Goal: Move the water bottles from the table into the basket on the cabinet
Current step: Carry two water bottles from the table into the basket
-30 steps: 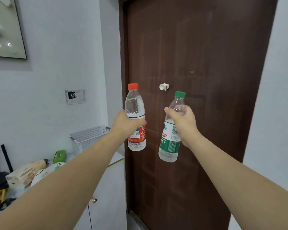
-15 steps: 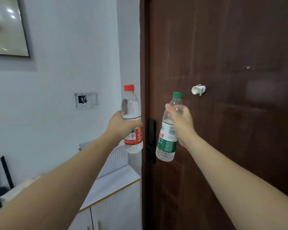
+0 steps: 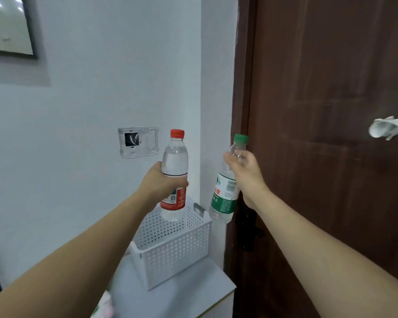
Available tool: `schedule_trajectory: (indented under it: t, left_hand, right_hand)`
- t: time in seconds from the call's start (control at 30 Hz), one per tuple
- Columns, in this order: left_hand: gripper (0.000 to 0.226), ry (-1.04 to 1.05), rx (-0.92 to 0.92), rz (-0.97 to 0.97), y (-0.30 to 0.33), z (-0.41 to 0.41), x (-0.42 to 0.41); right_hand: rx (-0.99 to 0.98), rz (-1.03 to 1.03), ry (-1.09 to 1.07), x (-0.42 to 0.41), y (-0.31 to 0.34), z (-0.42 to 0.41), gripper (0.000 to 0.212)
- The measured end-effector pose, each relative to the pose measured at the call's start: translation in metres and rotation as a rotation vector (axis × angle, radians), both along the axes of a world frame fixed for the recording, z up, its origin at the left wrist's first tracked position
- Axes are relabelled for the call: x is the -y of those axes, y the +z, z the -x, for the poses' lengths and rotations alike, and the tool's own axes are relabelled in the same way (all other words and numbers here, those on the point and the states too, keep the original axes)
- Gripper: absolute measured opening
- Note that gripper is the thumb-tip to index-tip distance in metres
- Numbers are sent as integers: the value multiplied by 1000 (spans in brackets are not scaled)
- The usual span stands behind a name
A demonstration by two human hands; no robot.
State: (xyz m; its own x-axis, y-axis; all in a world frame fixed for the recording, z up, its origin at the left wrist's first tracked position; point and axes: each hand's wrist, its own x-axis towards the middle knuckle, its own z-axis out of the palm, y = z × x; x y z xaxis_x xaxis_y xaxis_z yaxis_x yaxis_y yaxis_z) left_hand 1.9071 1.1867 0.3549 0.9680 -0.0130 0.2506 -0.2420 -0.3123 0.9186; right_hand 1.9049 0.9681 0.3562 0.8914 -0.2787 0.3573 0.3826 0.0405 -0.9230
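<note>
The left hand was wrapped round the middle of the red-cap bottle, held upright with its base just over the open basket. The right hand pinched the green-cap bottle high up, near the neck, so the body hung tilted with its base beside the basket's right rim, over the gap between basket and door. Both grips were closed on their bottles.

The likeliest trouble, as I judged it, lay with the green-cap bottle: held so near the cap it could swing, and if lowered from where it hung it might strike the rim or the handle cut-out, or slip down outside the basket at the cabinet's right edge. The basket looked light and sat close to the cabinet's right edge and back wall; a knock from either bottle could shove it sideways. Lowering both at once could also make the bottles clash, since the opening seemed narrow for two hands.

The basket was white, perforated plastic, seemingly empty so far as its inside showed, and stood on the pale top of the cabinet, towards its back right corner. Behind it rose a light wall carrying a small clear-framed panel and the corner of a dark-framed picture. The dark brown door filled the right side, with a white hook on it and a black handle showing below the right wrist. A blurred packet lay at the cabinet's near left
</note>
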Motion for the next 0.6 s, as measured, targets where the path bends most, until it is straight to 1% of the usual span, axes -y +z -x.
schedule_trajectory:
  t: [0.1, 0.23, 0.33, 0.4, 0.5, 0.6]
  left_hand:
    - [49, 29, -41, 35, -15, -42, -15]
    - [52, 48, -86, 34, -42, -88, -22]
    - [62, 76, -127, 20, -65, -113, -23]
    - [68, 107, -175, -7, -81, -129, -21]
    - [60, 148, -220, -71, -108, -152, -20]
    - [61, 198, -263, -73, -138, -173, -21]
  right_hand:
    - [3, 40, 46, -18, -12, -45, 47]
    - [-28, 64, 110, -37, -31, -102, 43]
    - [-103, 62, 186, -48, -52, -142, 45]
    - [-175, 97, 252, -54, -67, -166, 45]
    - [-269, 182, 313, -59, -90, -202, 42]
    - [-267, 245, 316, -60, -113, -230, 41]
